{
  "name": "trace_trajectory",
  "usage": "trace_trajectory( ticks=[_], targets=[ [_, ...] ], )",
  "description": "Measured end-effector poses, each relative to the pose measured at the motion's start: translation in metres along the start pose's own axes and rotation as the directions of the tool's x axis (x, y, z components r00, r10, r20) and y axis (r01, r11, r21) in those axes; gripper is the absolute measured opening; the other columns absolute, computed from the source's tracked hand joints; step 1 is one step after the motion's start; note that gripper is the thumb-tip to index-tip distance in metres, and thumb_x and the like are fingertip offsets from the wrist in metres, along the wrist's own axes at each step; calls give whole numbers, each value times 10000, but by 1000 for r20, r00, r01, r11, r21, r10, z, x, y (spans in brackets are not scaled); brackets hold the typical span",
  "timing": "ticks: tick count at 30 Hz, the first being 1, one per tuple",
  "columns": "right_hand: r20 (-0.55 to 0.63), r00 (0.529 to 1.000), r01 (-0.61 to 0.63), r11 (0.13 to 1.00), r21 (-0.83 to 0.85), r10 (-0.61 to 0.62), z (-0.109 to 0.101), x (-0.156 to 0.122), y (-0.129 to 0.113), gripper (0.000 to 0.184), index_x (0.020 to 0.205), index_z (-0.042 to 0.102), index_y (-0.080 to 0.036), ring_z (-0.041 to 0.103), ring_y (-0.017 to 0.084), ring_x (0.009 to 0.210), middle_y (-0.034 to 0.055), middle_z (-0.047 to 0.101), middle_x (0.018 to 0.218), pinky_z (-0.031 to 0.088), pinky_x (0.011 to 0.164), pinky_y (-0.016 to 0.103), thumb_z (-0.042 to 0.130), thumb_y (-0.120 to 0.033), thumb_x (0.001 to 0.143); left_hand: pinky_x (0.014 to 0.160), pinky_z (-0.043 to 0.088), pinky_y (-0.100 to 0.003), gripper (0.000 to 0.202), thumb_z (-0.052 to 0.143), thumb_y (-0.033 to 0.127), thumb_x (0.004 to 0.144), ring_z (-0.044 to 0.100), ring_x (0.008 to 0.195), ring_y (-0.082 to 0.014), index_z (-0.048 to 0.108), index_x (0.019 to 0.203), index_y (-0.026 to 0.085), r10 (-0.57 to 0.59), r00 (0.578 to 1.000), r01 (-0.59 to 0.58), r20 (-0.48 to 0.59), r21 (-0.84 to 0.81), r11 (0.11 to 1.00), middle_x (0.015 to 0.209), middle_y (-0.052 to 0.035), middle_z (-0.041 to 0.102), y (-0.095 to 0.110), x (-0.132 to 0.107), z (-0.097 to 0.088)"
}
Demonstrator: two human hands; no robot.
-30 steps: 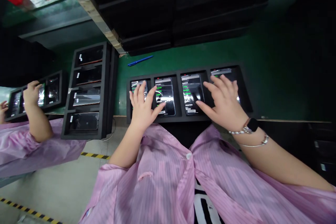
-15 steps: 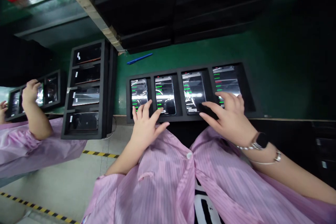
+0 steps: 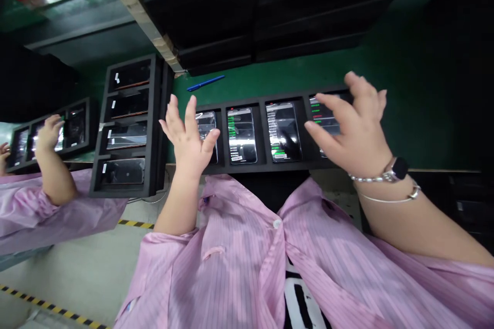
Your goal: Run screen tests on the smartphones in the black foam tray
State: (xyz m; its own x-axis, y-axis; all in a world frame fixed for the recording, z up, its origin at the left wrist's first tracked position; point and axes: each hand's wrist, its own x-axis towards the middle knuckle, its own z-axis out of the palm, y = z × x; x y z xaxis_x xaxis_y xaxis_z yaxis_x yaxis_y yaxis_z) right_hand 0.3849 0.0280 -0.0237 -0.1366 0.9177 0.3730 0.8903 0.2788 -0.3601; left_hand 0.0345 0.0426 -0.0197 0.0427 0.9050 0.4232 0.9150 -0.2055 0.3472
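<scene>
In front of me a black foam tray point(image 3: 260, 133) holds several smartphones, screens up and lit with lines of text. My left hand point(image 3: 188, 139) hovers over the leftmost phone point(image 3: 207, 121) with fingers spread, partly covering it. Raised above the rightmost phone point(image 3: 323, 113) is my right hand point(image 3: 355, 123), its fingers apart and holding nothing; it hides much of that phone. Between my hands, the second phone point(image 3: 242, 136) and the third phone point(image 3: 283, 131) lie uncovered in their slots, showing green and white text.
Left of my tray stands a stack of black trays point(image 3: 153, 128) with dark phones in the top one. A blue pen point(image 3: 206, 83) lies on the green table point(image 3: 278, 74). At far left, a co-worker's hand point(image 3: 50, 132) is over another tray point(image 3: 87, 123). Black boxes point(image 3: 200, 15) line the back.
Both hands have lifted and moved away from me, the left one also leftward, with fingers now more spread. Text on the middle phones' screens has changed.
</scene>
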Motion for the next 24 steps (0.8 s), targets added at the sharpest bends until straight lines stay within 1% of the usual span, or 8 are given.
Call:
trace_trajectory(
  ticks=[2,5,8,10,14,18,21,24],
  targets=[
    [31,998,52,998,32,-53,0,-12,-9,534,1473,539,-236,342,451,1525,189,427,1610,199,1221,769,529,-527,1025,1280,76,-702,934,381,865,933,220,1603,-428,357,1642,258,12,998,-12,68,-1,1000,1737,-176,219,4,-16,-2],
    [65,993,96,990,102,-103,17,-27,-15,535,1457,524,-198,397,433,1498,181,545,1518,203,1215,783,518,-517,1028,1280,96,-702,904,454,844,926,250,1589,-436,411,1610,255,43,986,-45,159,5,999,1717,-192,263,9,-35,8],
    [113,988,92,985,147,-110,40,-39,-16,512,1431,537,-185,418,426,1483,177,567,1504,206,1204,798,497,-507,1036,1282,138,-687,874,481,814,938,269,1581,-433,440,1587,230,70,976,-71,204,-3,997,1693,-210,309,12,-48,23],
    [131,985,96,984,148,-116,52,-45,-16,499,1428,540,-181,430,419,1475,174,582,1490,200,1208,795,480,-496,1044,1284,167,-670,855,498,790,947,274,1578,-427,452,1575,212,76,969,-77,236,-3,997,1676,-214,340,12,-54,32],
    [119,982,138,985,101,-149,62,-51,-18,500,1439,529,-162,429,398,1479,173,577,1500,210,1235,749,491,-473,1050,1285,201,-652,781,546,735,959,282,1569,-423,502,1535,209,70,955,-81,289,26,996,1638,-197,416,14,-60,42],
    [145,976,154,986,69,-163,63,-50,-20,558,1486,496,-139,405,405,1491,194,531,1540,249,1237,718,497,-486,1050,1291,184,-660,702,559,693,976,271,1571,-424,548,1493,220,65,951,-86,304,54,995,1628,-173,442,18,-62,43],
    [184,970,151,987,46,-157,63,-50,-22,620,1530,461,-134,380,418,1503,209,500,1564,252,1237,715,480,-525,1048,1279,208,-675,703,565,687,976,232,1583,-442,547,1498,217,40,946,-67,320,73,995,1656,-177,400,22,-61,42],
    [196,970,144,989,18,-145,63,-48,-24,697,1570,413,-132,348,416,1525,223,439,1609,244,1249,701,468,-580,1039,1257,217,-715,730,597,687,959,164,1596,-484,531,1523,229,13,946,-47,323,98,994,1700,-187,315,24,-58,41]
  ],
)
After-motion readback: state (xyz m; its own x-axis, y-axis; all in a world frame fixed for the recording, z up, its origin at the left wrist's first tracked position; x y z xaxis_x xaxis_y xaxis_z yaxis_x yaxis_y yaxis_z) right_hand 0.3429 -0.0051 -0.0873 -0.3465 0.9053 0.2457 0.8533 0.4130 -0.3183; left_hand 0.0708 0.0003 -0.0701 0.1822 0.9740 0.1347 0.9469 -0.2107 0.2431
